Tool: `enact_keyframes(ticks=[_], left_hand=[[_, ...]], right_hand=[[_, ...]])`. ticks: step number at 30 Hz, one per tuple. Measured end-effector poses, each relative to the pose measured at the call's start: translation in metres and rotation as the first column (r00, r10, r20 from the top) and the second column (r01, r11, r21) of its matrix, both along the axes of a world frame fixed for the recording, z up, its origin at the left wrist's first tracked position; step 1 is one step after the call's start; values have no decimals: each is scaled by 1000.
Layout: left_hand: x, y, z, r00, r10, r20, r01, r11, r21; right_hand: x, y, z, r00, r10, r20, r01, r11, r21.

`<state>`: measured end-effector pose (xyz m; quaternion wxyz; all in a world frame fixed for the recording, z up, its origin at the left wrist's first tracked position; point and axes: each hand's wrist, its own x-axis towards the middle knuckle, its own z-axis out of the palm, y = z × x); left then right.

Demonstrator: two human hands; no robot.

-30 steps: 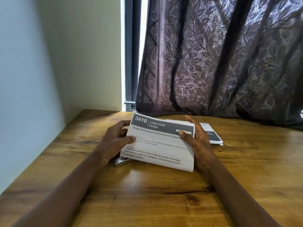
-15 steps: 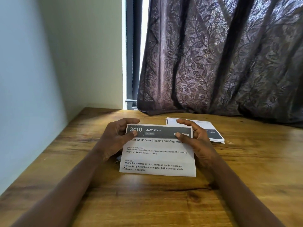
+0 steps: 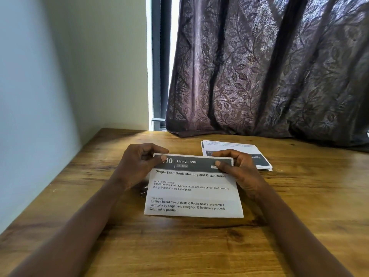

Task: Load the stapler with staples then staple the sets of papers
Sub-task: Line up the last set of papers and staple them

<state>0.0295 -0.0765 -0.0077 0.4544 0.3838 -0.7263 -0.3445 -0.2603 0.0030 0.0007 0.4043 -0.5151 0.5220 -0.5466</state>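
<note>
A set of printed papers [image 3: 192, 193] with a dark header reading "LIVING ROOM" stands on its lower edge on the wooden table [image 3: 199, 246], tilted toward me. My left hand [image 3: 137, 166] pinches its top left corner, thumb on the front. At the top right corner my right hand [image 3: 237, 169] pinches the set the same way. A sliver of the metal stapler [image 3: 143, 191] shows under my left wrist, mostly hidden by the papers. A second set of papers [image 3: 235, 151] lies flat behind my right hand.
A pale wall [image 3: 40, 96] borders the table on the left. A dark leaf-patterned curtain [image 3: 269, 76] hangs along the back edge, with a window frame [image 3: 159, 76] at its left.
Both hands have straightened the paper set from a leftward tilt and lowered it onto its bottom edge on the table. My grips shifted up to the top corners.
</note>
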Motion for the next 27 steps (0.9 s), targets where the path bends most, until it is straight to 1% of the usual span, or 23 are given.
enact_keyframes(ticks=[2,3,4,5,6,7,9,11,12,15,17,19,20,21,22,24,26,27], left_hand=[[-3,2,0,997,28,76,-25,999,-46],[-5,4,0,987,63,151,-48,994,-98],[-8,6,-1,966,109,233,-71,983,-167],[-11,9,-1,939,156,305,-83,967,-239],[-15,13,0,914,191,357,-81,950,-301],[-19,18,0,894,211,394,-67,935,-349],[-29,29,2,869,210,449,3,903,-429],[-38,39,3,839,212,500,78,864,-498],[-41,43,3,811,236,535,96,849,-520],[-49,51,0,663,330,672,111,844,-524],[-52,57,1,583,367,725,100,853,-513],[-53,66,3,525,402,750,93,849,-521],[-54,70,4,513,414,752,95,843,-529],[-55,75,6,526,416,742,104,834,-541],[-57,80,7,558,405,724,116,826,-552],[-64,95,9,646,317,695,161,833,-529],[-77,111,11,702,120,702,233,893,-386],[-84,118,10,702,26,712,266,918,-295]], right_hand=[[-3,-2,-2,998,-37,-42,37,999,1],[-3,-1,-3,991,-74,-111,72,997,-14],[-4,0,-5,965,-126,-230,117,992,-52],[-4,3,-8,910,-184,-371,156,982,-103],[-4,7,-10,830,-237,-504,186,971,-151],[-3,13,-11,751,-278,-599,205,961,-188],[-3,25,-14,611,-341,-714,247,939,-238],[-3,36,-19,485,-396,-780,287,914,-286],[-2,40,-21,444,-399,-803,295,911,-289],[6,49,-28,335,-320,-886,304,927,-219],[9,51,-28,293,-304,-906,320,925,-207],[11,52,-27,291,-303,-907,328,923,-202],[11,52,-27,288,-299,-910,326,924,-200],[11,53,-26,284,-296,-912,321,926,-201],[12,54,-26,280,-295,-914,315,927,-203],[12,56,-26,277,-301,-913,305,928,-213],[13,56,-25,272,-303,-913,300,928,-218],[13,57,-24,267,-304,-914,301,928,-221]])
